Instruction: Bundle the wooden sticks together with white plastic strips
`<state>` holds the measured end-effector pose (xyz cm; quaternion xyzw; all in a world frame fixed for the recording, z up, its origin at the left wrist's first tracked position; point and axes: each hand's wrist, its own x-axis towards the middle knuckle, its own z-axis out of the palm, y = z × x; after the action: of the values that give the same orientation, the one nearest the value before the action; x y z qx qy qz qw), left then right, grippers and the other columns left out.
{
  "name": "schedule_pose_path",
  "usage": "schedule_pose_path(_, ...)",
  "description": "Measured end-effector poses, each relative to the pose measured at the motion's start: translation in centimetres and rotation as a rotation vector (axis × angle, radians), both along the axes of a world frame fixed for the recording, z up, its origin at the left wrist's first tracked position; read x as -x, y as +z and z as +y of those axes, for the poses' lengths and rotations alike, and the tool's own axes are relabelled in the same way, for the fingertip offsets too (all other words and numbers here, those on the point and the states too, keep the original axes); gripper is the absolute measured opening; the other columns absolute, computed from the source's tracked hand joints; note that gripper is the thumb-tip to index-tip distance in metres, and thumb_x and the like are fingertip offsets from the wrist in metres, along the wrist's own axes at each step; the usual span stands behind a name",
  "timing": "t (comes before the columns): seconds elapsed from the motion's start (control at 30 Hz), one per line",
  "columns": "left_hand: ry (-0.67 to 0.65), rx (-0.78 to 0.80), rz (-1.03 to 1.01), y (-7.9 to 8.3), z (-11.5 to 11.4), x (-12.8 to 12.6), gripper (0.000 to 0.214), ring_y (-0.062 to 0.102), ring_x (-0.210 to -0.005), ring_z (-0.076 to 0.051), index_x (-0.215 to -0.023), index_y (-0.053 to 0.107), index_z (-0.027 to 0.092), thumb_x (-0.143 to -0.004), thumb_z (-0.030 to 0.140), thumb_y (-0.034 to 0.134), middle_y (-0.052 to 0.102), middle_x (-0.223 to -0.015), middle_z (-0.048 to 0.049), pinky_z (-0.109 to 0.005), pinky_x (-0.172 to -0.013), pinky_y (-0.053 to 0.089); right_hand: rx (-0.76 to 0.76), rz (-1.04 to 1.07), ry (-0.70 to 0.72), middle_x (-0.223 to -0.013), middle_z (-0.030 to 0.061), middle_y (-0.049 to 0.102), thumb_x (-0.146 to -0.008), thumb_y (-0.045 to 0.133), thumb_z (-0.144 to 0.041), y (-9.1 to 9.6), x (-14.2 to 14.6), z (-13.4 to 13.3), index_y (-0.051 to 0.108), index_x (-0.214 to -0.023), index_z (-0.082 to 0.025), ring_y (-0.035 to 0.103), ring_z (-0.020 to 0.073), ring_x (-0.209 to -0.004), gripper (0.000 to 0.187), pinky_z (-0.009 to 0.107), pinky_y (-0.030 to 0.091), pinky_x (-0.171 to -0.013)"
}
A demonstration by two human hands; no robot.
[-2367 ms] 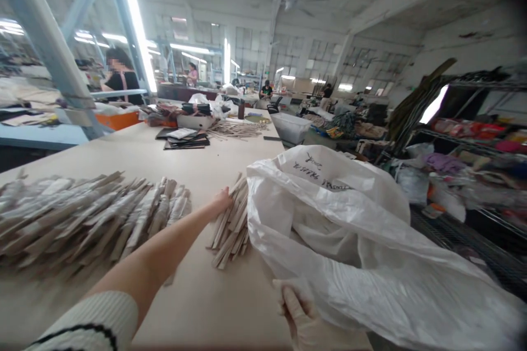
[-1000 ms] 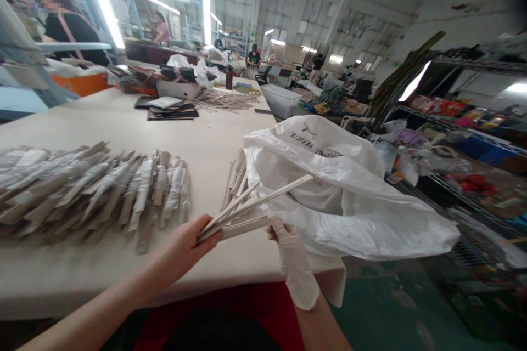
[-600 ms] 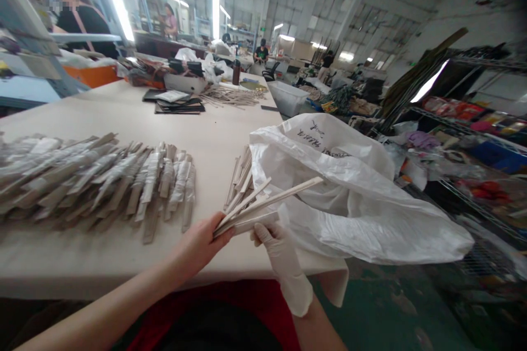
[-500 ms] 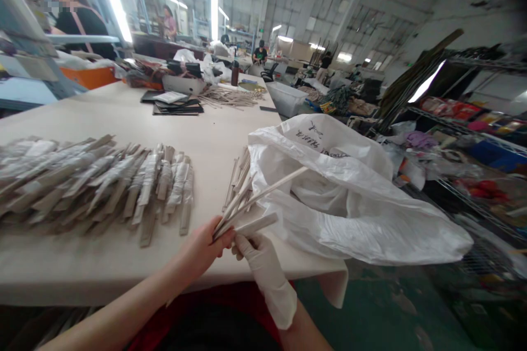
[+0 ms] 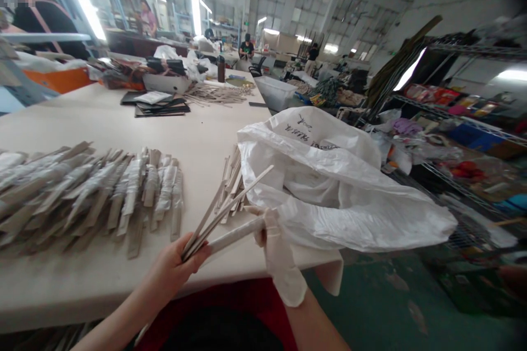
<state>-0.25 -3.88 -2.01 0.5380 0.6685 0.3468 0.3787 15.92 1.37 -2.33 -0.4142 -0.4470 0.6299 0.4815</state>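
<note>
My left hand (image 5: pixel 177 266), bare, is closed around several thin beige strips (image 5: pixel 233 205) that fan out up and to the right. Between my two hands runs a wider, pale flat bundle (image 5: pixel 235 236), seemingly wrapped in clear film; its near end enters my left hand. At its far end, the fingers of my right hand (image 5: pixel 275 241), in a white glove, are closed on it. Just beyond, more loose strips (image 5: pixel 234 178) lie on the table, partly under the edge of a big white sack (image 5: pixel 362 219) with dark handwriting. The sack's mouth gapes towards me.
A long row of film-wrapped strip bundles (image 5: pixel 94 192) covers the left of the pale table (image 5: pixel 214 131). Farther back are black flat sheets (image 5: pixel 158 107), a strip pile (image 5: pixel 218 93) and a bottle (image 5: pixel 221 68). Crowded wire shelving (image 5: pixel 465 120) stands right. Other people work in the background.
My left hand has moved down and left with the strips. My right hand has slid outward to the far end of the wider bundle, so the hands are farther apart. The view has shifted.
</note>
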Motion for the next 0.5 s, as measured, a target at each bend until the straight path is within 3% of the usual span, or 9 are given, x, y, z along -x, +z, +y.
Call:
schedule_pose_path(0.2,0.04,-0.019,0.012,0.0,-0.4,0.0,0.028,0.036,-0.041,-0.01,-0.062,0.048,0.021,-0.069,0.048,0.049,0.039,-0.045,0.0071,-0.019,-0.04,0.03,0.083,0.048,0.252,-0.042,-0.0082,0.032,-0.074,0.048,-0.059,-1.1,1.2,-0.8,0.063,-0.104,-0.012,0.024,0.0065,-0.04,0.057,0.023,0.018,-0.042)
schedule_pose_path(0.37,0.059,-0.031,0.056,-0.8,-1.2,0.1,0.032,0.037,-0.04,-0.01,-0.06,0.049,0.021,-0.068,0.052,0.05,0.04,-0.044,0.0065,-0.02,-0.038,0.03,0.079,0.174,0.047,-0.041,-0.0083,0.028,-0.077,0.033,-0.065,-1.2,1.5,-0.7,0.064,-0.099,-0.013,0.021,0.0075,-0.038,0.064,0.023,0.017,-0.039)
schedule_pose_path(0.43,0.084,-0.049,0.05,-1.4,-0.8,0.6,0.034,0.037,-0.039,-0.01,-0.061,0.05,0.022,-0.069,0.054,0.049,0.04,-0.044,0.0064,-0.02,-0.037,0.031,0.072,0.121,0.15,-0.04,-0.008,0.032,-0.076,0.036,-0.066,-1.3,2.4,-0.9,0.063,-0.1,-0.013,0.025,0.0075,-0.037,0.064,0.022,0.019,-0.038)
schedule_pose_path(0.5,0.121,-0.069,0.073,-1.9,-0.1,2.7,0.034,0.039,-0.038,-0.011,-0.063,0.051,0.022,-0.068,0.056,0.05,0.042,-0.044,0.0061,-0.02,-0.036,0.032,0.051,0.021,0.258,-0.041,-0.0069,0.04,-0.074,0.04,-0.065,-1.3,2.5,-0.5,0.062,-0.102,-0.014,0.031,0.0071,-0.036,0.062,0.021,0.023,-0.038)
